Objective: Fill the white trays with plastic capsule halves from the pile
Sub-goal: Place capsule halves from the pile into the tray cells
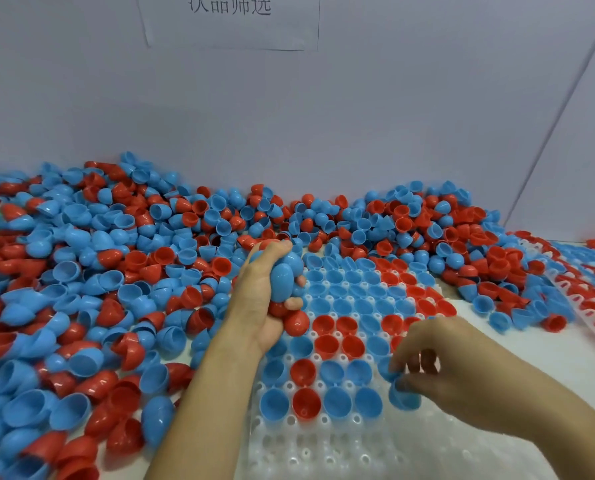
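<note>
Pile [116,271] of red and blue capsule halves spreads left of and beyond both hands. White tray [323,445] under the hands, far rows filled, near rows bare. Left hand [264,296] grips a bunch of halves. Right hand [438,368] pinches blue half [405,396] just above tray.

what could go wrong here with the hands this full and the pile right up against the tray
1. The left hand grips a stack of blue and red capsule halves; one could slip out and knock seated halves in the white tray.
2. The right hand pinches a blue half at the row's end; it may seat tilted.
3. The pile crowds the tray's far edge and may spill in.
</note>
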`<state>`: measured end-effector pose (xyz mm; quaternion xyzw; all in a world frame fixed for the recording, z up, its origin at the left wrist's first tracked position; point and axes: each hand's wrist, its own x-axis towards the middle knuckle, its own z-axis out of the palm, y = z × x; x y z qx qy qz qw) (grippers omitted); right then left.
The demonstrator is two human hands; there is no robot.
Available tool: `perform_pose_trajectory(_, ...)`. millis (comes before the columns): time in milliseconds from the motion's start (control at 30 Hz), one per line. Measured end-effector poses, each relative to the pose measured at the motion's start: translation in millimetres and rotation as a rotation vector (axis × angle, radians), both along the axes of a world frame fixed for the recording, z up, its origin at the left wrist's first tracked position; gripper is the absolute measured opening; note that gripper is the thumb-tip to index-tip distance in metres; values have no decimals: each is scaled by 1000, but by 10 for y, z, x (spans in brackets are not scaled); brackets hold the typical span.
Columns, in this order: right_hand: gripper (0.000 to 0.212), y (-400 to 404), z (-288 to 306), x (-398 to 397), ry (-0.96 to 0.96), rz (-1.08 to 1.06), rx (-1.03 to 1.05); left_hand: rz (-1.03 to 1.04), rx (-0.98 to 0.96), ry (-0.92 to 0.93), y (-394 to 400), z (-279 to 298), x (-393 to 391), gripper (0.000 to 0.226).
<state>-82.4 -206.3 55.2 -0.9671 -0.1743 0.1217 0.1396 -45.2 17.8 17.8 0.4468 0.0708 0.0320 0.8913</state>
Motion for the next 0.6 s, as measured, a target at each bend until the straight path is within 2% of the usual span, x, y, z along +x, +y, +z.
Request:
perform_pose_trajectory(67, 10, 70, -77, -20, 16, 8, -87, 0, 6, 0, 0, 0, -2, 17)
perform_pose_trajectory(133, 21, 121, -169, -20, -12, 8, -136, 3, 15, 1, 0, 0, 0, 16)
perform_pose_trajectory(233, 25, 135, -194, -19, -37, -7, -160, 1, 18, -1, 1, -2, 7, 14)
perform_pose_trajectory(467, 31, 62, -93, -28, 32, 7, -112, 0, 0, 17, -3, -5, 12, 16)
perform_pose_trajectory(600, 24, 116, 137, 65, -108, 33, -29, -6, -38, 31, 3, 5, 14, 16)
